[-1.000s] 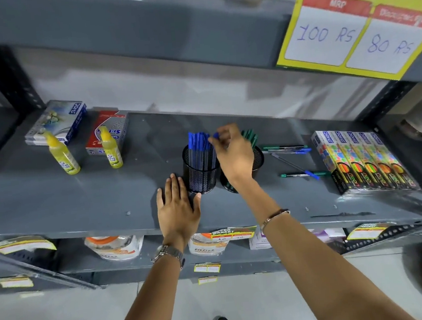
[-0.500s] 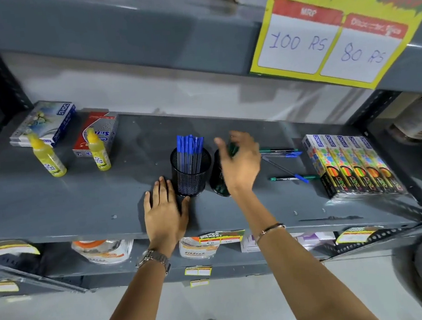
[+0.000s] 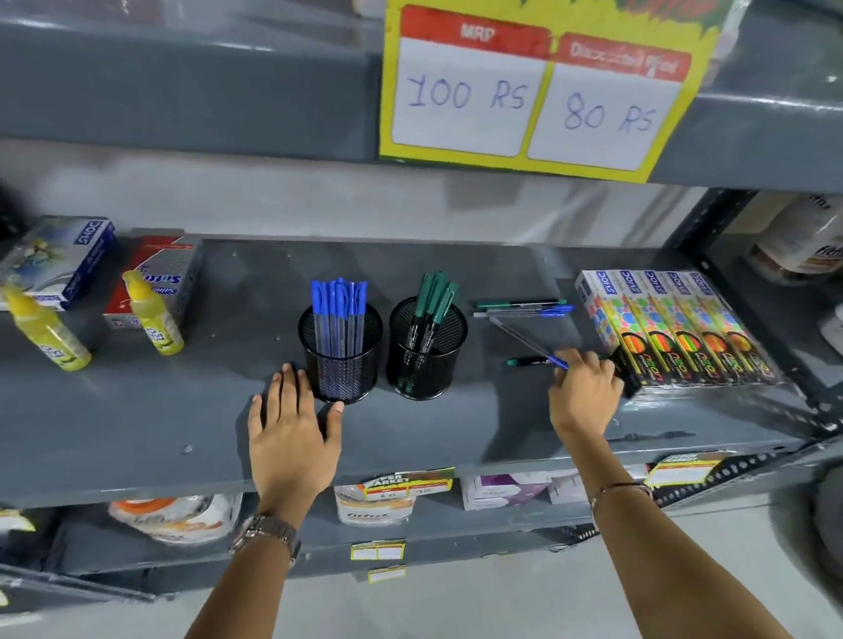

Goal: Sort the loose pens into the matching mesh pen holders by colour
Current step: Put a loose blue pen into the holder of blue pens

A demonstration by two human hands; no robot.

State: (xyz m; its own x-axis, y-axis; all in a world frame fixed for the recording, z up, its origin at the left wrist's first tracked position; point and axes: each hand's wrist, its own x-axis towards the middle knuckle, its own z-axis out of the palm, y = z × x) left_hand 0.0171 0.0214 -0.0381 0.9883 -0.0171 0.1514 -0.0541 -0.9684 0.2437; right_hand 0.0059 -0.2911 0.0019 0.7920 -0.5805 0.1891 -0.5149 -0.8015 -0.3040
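Note:
Two black mesh holders stand mid-shelf: the left holder (image 3: 345,375) is full of blue pens (image 3: 340,306), the right holder (image 3: 429,367) has green pens (image 3: 435,297). To their right lie loose pens: a green pen (image 3: 516,304), a blue pen (image 3: 532,311), a slanted clear blue-capped pen (image 3: 522,340) and a short-showing green pen (image 3: 524,361). My left hand (image 3: 291,429) rests flat on the shelf, thumb against the blue holder's base. My right hand (image 3: 583,391) has its fingertips pinched at the slanted pen's blue cap; the green pen's right end is hidden under it.
A row of highlighter boxes (image 3: 667,326) lies just right of my right hand. Two yellow glue bottles (image 3: 45,335) (image 3: 154,319) and two flat boxes (image 3: 48,262) stand at the far left. A price sign (image 3: 541,86) hangs from the shelf above.
My right hand left the holders, where it was at the blue pens, and moved right and toward me onto the loose pens. My left hand stayed beside the blue holder.

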